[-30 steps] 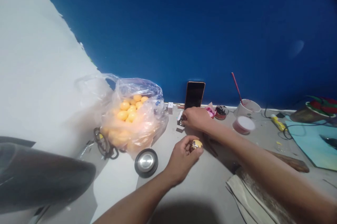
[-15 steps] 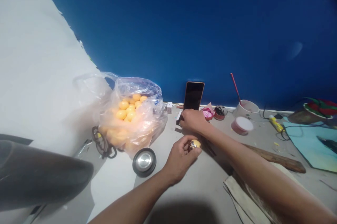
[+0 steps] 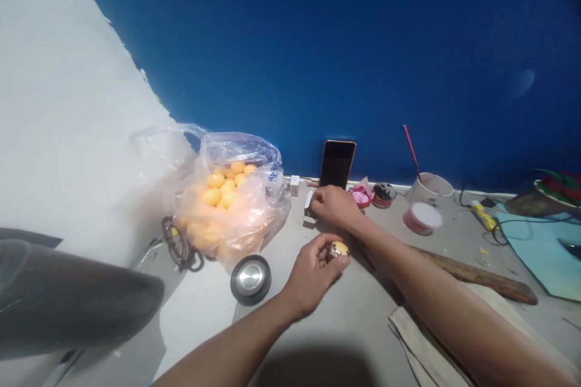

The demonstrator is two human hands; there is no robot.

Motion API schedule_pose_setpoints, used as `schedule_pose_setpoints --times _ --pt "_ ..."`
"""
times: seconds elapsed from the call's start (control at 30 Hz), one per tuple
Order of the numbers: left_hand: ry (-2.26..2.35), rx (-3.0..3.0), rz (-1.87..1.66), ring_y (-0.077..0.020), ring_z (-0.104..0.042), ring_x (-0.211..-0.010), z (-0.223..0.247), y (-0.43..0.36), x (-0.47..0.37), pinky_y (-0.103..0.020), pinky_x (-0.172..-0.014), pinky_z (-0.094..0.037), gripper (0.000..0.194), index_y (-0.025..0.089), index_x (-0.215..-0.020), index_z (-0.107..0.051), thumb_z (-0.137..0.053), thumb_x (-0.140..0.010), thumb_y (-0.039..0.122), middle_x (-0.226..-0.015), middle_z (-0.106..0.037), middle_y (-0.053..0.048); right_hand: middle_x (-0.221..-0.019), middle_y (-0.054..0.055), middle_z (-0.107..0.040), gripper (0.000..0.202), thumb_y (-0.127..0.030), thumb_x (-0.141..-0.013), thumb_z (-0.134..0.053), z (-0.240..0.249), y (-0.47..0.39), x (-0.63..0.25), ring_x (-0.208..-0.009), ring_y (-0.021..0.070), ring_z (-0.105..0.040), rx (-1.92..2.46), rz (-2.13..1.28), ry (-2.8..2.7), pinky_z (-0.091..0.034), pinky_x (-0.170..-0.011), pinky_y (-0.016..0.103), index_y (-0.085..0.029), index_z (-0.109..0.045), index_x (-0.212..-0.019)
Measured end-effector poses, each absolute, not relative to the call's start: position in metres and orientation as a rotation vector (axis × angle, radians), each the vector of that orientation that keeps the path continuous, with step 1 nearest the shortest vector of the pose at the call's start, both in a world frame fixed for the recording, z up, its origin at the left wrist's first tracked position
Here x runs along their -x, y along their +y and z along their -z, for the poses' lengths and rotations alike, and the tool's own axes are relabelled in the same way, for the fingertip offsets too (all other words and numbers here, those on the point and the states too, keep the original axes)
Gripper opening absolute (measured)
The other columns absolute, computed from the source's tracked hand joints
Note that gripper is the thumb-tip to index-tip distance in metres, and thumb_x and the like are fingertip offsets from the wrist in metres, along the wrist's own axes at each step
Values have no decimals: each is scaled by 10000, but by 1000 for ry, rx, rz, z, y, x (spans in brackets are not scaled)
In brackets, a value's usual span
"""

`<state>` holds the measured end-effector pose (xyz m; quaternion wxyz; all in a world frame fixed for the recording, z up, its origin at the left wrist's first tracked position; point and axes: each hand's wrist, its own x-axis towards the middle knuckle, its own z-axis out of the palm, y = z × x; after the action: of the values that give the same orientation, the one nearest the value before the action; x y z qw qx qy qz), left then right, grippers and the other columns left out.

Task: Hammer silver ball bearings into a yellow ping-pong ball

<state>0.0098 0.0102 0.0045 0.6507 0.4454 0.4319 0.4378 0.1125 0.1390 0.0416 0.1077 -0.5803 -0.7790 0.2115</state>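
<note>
My left hand (image 3: 308, 275) grips a small yellow ball (image 3: 339, 249) between thumb and fingers. Shiny metallic pieces cover part of the ball's surface. Farther off, my right hand (image 3: 334, 205) has its fingers bent and pressed together at a small white box (image 3: 308, 212) with a dark inside. Whatever the fingertips pinch there is hidden. Just behind that hand, a phone (image 3: 338, 163) leans upright on the blue wall. To the left, a clear plastic bag (image 3: 267, 205) contains several yellow balls (image 3: 227, 199) of like look.
A round black-rimmed metal lid (image 3: 250, 279) lies left of my left hand. Small dishes of pink (image 3: 362, 196) and black bits (image 3: 384, 193), a white tub (image 3: 429, 187) with a red stick and a pink-white cup (image 3: 423, 218) stand right. A wooden stick (image 3: 481, 275) and cloth (image 3: 417, 332) lie nearer.
The whole view has shifted slightly, moving the surroundings a little to the right. My right hand stays at the small box, more of which shows now. My left hand still grips the ball.
</note>
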Motion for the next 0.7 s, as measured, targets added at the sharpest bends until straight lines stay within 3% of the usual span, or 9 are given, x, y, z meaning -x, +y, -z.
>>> schedule_pose_setpoints --times 0.17,0.27,0.37,0.5,0.6,0.7 --pt "971 -986 -1002 -96 -477 -671 -5 11 -11 -230 -606 -385 380 149 -1080 -644 -782 -787 349 -792 -573 14 -562 -36 -492 153 -232 -737 -551 -46 148 -126 -564 106 -445 1515 -1086 -2075 -306 -533 230 -183 -561 -592" --pt "965 -950 -1029 -100 -514 -622 -6 12 -11 -246 -593 -422 390 159 -1072 -623 -785 -779 360 -750 -575 25 -511 -78 -348 176 -311 -721 -552 -54 145 -134 -493 84 -283 1405 -1343 -1933 -227 -473 235 -213 -480 -594" --pt "961 -894 -1081 -118 -573 -607 -6 14 -9 -263 -590 -455 384 174 -1051 -599 -789 -755 330 -745 -597 23 -499 -105 -294 221 -409 -711 -576 -63 133 -145 -469 82 -210 1311 -1545 -1825 -190 -443 239 -235 -463 -638" --pt "890 -811 -1129 -90 -540 -545 -3 19 -5 -228 -525 -387 243 176 -949 -598 -728 -768 271 -734 -623 12 -489 -110 -306 241 -452 -717 -599 -64 104 -160 -464 82 -225 1272 -1632 -1717 -202 -446 230 -227 -517 -689" --pt "850 -738 -1167 -64 -485 -506 -1 21 -4 -205 -465 -300 232 176 -876 -581 -733 -790 329 -777 -654 -4 -545 -57 -487 205 -395 -734 -645 -56 79 -166 -501 90 -382 1283 -1372 -1703 -284 -483 223 -195 -606 -713" --pt "882 -752 -1163 -78 -472 -480 1 20 -4 -207 -463 -311 288 172 -934 -616 -744 -826 406 -633 -602 30 -620 -21 -603 173 -354 -805 -593 -47 61 -166 -544 115 -489 1307 -1168 -1826 -351 -524 235 -198 -622 -736"
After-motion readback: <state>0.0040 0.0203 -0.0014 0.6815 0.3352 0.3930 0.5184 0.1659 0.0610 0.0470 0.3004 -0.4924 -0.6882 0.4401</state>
